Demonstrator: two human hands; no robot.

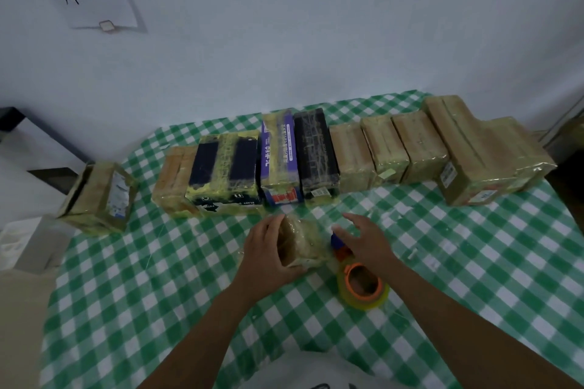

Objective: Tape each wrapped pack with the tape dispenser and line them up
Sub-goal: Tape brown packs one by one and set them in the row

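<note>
Wrapped pack [301, 241] rests inside left grip [268, 249], beside tape dispenser [361, 286].

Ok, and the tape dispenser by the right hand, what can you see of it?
The tape dispenser lies flat on the checked tablecloth, hub facing up, just right of the small wrapped pack. It looks plastic: an orange hub carrying a roll of clear, yellowish tape, with red and blue parts at the far end. The right hand, fingers spread, covers that end; contact is unclear.
</note>
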